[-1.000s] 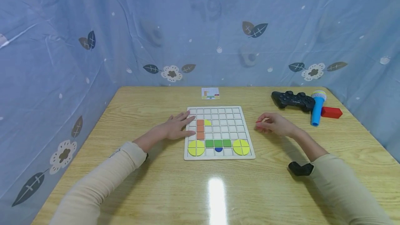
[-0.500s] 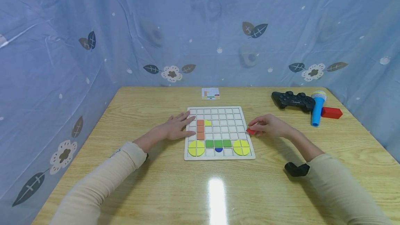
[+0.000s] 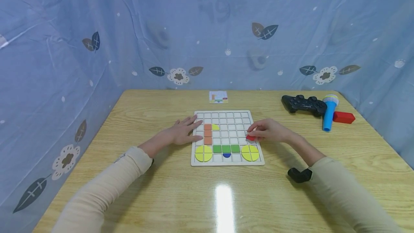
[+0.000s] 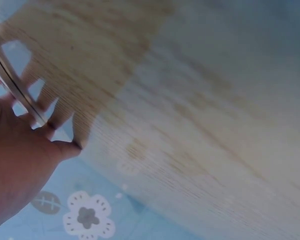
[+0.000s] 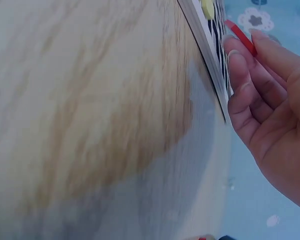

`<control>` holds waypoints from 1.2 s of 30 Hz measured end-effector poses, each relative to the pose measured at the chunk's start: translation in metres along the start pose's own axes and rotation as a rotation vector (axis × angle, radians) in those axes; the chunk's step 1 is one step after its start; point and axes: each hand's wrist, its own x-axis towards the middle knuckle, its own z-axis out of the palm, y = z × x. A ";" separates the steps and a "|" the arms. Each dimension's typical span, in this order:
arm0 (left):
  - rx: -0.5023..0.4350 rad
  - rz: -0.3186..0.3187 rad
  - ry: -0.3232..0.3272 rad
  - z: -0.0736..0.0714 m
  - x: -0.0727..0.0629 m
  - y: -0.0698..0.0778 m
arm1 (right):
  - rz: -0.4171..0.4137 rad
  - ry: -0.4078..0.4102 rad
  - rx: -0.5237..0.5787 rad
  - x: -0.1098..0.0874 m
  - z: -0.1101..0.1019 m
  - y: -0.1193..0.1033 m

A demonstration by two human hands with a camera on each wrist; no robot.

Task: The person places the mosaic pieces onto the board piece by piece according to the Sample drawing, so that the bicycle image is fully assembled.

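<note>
A white grid board [image 3: 228, 163] lies on the wooden table, with flat coloured tiles in its cells. Orange squares [image 3: 208, 134] form a column at its left, with a yellow quarter-round tile [image 3: 215, 127] beside the top one. Along the lower rows sit green squares [image 3: 226, 149], a blue half-round tile [image 3: 227, 155] and two yellow circles made of quarter tiles [image 3: 250, 152]. My left hand [image 3: 181, 132] rests on the board's left edge, fingers spread. My right hand [image 3: 270, 131] pinches a flat red tile [image 5: 243, 39] between thumb and fingers, over the board's right side.
A small pattern card [image 3: 218, 97] lies behind the board. At the back right are a black game controller [image 3: 304, 104], a blue toy microphone [image 3: 329, 114] and a red block [image 3: 344, 117]. A blue patterned cloth [image 3: 207, 46] hangs behind the table.
My right hand has moved left with the red tile, from the table beside the board to over its right columns. My left hand has stayed in place.
</note>
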 end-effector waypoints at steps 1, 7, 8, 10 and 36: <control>0.001 0.000 -0.001 0.000 0.000 0.000 | -0.002 -0.006 -0.003 0.001 0.001 -0.002; -0.008 0.001 -0.008 -0.001 0.000 0.001 | -0.032 -0.027 -0.033 0.009 0.007 -0.005; -0.010 0.001 -0.009 -0.001 0.000 0.001 | -0.038 -0.027 -0.039 0.010 0.008 -0.005; -0.014 0.000 -0.008 0.000 -0.001 0.001 | -0.042 -0.018 -0.062 0.011 0.010 -0.005; -0.004 -0.006 -0.008 -0.001 0.001 -0.001 | -0.023 0.087 0.006 0.016 0.017 -0.010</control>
